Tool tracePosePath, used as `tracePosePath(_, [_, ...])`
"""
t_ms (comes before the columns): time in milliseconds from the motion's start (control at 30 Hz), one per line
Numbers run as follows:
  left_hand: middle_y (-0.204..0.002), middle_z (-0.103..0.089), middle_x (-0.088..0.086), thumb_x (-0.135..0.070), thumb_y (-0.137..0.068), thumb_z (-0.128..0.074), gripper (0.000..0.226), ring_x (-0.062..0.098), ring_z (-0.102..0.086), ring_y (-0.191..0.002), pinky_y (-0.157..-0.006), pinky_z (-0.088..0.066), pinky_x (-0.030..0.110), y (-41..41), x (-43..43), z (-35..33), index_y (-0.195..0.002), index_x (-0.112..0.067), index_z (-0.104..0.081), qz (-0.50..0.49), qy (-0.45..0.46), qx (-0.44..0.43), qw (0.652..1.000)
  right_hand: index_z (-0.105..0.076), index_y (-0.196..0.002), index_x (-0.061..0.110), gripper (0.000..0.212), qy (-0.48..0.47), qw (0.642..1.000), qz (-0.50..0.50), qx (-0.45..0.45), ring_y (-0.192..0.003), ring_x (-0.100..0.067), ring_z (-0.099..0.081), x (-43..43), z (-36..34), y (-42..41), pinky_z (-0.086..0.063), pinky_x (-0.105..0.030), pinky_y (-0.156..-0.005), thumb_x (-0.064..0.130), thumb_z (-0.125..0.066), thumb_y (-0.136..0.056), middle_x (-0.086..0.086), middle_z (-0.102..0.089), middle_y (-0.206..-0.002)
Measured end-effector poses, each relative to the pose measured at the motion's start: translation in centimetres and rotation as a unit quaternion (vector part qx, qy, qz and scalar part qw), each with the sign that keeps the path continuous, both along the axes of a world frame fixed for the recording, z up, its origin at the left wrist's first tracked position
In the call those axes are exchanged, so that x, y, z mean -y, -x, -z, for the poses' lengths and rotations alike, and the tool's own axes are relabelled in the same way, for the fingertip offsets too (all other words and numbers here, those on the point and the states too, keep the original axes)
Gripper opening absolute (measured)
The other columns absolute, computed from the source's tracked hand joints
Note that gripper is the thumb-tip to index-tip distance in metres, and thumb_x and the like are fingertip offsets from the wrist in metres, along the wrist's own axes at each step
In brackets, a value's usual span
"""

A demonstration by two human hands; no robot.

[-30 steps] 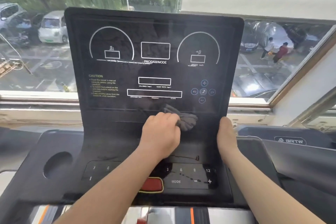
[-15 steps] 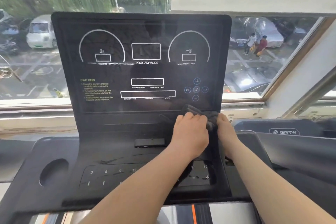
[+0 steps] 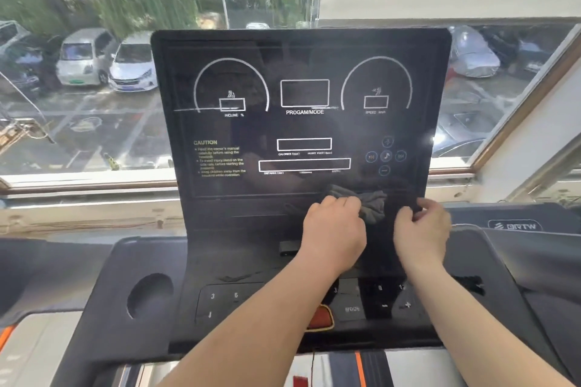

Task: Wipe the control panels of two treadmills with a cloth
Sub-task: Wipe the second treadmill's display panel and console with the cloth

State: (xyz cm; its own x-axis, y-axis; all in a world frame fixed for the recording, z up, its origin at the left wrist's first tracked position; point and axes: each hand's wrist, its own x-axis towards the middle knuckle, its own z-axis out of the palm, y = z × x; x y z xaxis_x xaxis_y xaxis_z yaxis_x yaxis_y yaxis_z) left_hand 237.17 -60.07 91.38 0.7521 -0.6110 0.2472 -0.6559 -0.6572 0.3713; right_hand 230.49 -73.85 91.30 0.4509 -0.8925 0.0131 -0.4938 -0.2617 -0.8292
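Panel (image 3: pixel 301 122): first treadmill, lower band under wipe.
Second treadmill (image 3: pixel 515 226): at right, to do.
Left hand (image 3: pixel 333 236): curled on cloth, pressing it to band.
Right hand (image 3: pixel 423 229): curled at panel's right edge, grip unclear.
Cloth (image 3: pixel 367 203): grey, bunched, between hands.
Next: likely firm sideways sweep, then keypad.

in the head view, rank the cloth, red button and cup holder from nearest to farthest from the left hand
1. grey cloth: in the left hand's grip, at its fingertips.
2. red button: lower down, beside the forearm.
3. cup holder: far off to the left.
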Motion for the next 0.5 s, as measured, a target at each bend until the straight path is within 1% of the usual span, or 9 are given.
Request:
tracePosePath(33, [-0.105,-0.074,0.002,-0.02,-0.091,-0.044,0.027,0.031,-0.06,-0.099,-0.084,-0.044,0.044,-0.5,-1.3,-0.1,-0.107,-0.015,-0.066,-0.004,0.0,-0.011,1.0,-0.058,-0.126,0.01,0.031,0.014,1.0,-0.016,0.016,-0.113,-0.029,-0.055,-1.6,-0.4,-0.4,-0.043,-0.042,-0.095,0.02,-0.055,-0.097,-0.004,-0.054,-0.116])
tracePosePath(100, [-0.108,-0.073,0.0,-0.022,-0.093,-0.041,0.03,0.029,-0.059,-0.104,-0.088,-0.044,0.043,-1.4,-4.1,-0.4,-0.109,-0.016,-0.065,-0.019,0.004,-0.031,0.999,-0.055,-0.121,0.022,0.024,0.022,0.997,-0.064,0.045,-0.095,-0.023,-0.058,-5.2,-1.1,-0.9,-0.044,-0.038,-0.083,0.021,-0.057,-0.098,0.001,-0.058,-0.1])
tracePosePath(167, [-0.11,-0.074,-0.002,-0.022,-0.094,-0.041,0.031,0.027,-0.06,-0.107,-0.09,-0.045,0.044,-2.2,-7.2,-0.9,-0.111,-0.017,-0.066,-0.033,0.019,-0.041,0.998,-0.055,-0.115,0.03,0.019,0.007,0.99,-0.131,0.049,-0.086,-0.018,-0.061,-8.8,-1.1,-1.4,-0.047,-0.037,-0.078,0.02,-0.057,-0.098,0.005,-0.061,-0.09])
tracePosePath(233, [-0.11,-0.074,0.0,-0.02,-0.095,-0.044,0.029,0.028,-0.061,-0.107,-0.087,-0.046,0.043,-2.8,-10.3,-1.5,-0.112,-0.017,-0.068,-0.043,0.034,-0.046,0.997,-0.058,-0.111,0.03,0.018,-0.023,0.983,-0.178,0.041,-0.085,-0.012,-0.062,-11.7,-0.4,-1.9,-0.048,-0.036,-0.077,0.017,-0.057,-0.099,0.007,-0.064,-0.091])
tracePosePath(333, [-0.108,-0.072,0.001,-0.019,-0.095,-0.048,0.026,0.029,-0.062,-0.103,-0.083,-0.046,0.041,-4.3,-15.3,-1.7,-0.11,-0.019,-0.069,-0.065,0.025,-0.054,0.996,-0.064,-0.105,0.03,0.02,-0.046,0.978,-0.201,0.04,-0.08,-0.006,-0.062,-14.9,0.5,-2.4,-0.048,-0.029,-0.075,0.013,-0.055,-0.1,0.009,-0.068,-0.093])
tracePosePath(433, [-0.103,-0.07,0.0,-0.021,-0.091,-0.047,0.022,0.028,-0.063,-0.098,-0.078,-0.049,0.041,-6.2,-20.3,-0.1,-0.103,-0.022,-0.066,-0.1,0.027,-0.056,0.993,-0.066,-0.096,0.03,0.024,-0.072,0.974,-0.207,0.048,-0.06,-0.003,-0.055,-16.3,0.9,-2.3,-0.046,-0.017,-0.06,0.009,-0.055,-0.099,0.005,-0.068,-0.082])
tracePosePath(500, [-0.1,-0.069,0.001,-0.018,-0.089,-0.047,0.021,0.029,-0.061,-0.098,-0.079,-0.048,0.042,-6.7,-22.8,1.2,-0.1,-0.017,-0.064,-0.099,0.031,-0.052,0.993,-0.068,-0.094,0.029,0.026,-0.094,0.973,-0.204,0.055,-0.055,-0.005,-0.051,-16.7,1.0,-1.8,-0.043,-0.015,-0.055,0.007,-0.055,-0.099,-0.003,-0.069,-0.08])
